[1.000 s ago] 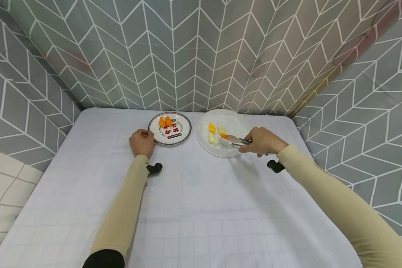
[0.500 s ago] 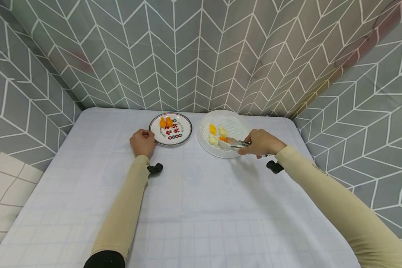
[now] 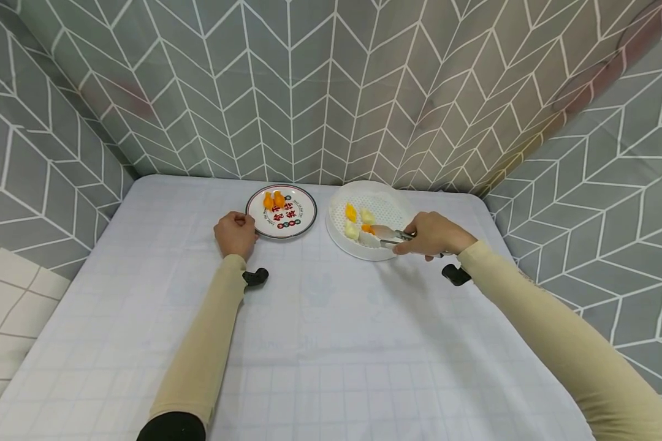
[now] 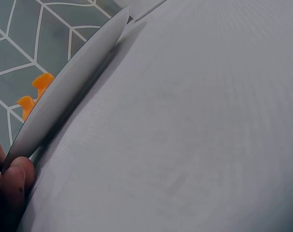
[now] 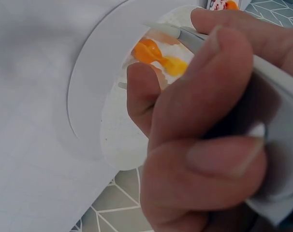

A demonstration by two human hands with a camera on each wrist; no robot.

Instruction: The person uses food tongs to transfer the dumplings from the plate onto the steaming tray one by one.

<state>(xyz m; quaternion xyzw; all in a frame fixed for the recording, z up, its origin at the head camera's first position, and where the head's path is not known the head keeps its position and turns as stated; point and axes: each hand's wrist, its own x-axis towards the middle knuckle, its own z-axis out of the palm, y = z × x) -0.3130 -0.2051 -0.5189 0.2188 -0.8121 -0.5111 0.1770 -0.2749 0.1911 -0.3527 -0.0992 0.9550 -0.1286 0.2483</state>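
Note:
In the head view my left hand (image 3: 235,236) pinches the near left rim of a white plate (image 3: 299,228) with red lettering and a dark edge. Two small orange pieces (image 3: 273,200) with flared ends lie on it. My right hand (image 3: 433,234) grips metal tongs (image 3: 398,237) with pale tips, reaching into a round white perforated tray (image 3: 386,205). Their tips are beside a small orange piece (image 3: 368,229); whether they clamp it cannot be told. A yellow piece (image 3: 350,212) and two pale yellow pieces (image 3: 351,230) lie close by. Fingers hide much of the tongs in the right wrist view.
A pale cloth covers the table (image 3: 309,331). Plate and tray stand side by side near its far edge. Grey chevron-patterned curtain (image 3: 287,92) encloses the back and sides. Black wrist mounts (image 3: 255,277) hang by both forearms.
Very little differs. The orange piece at the tongs' tips sits slightly nearer the tray's front than a second ago. Left hand and plate stay in place.

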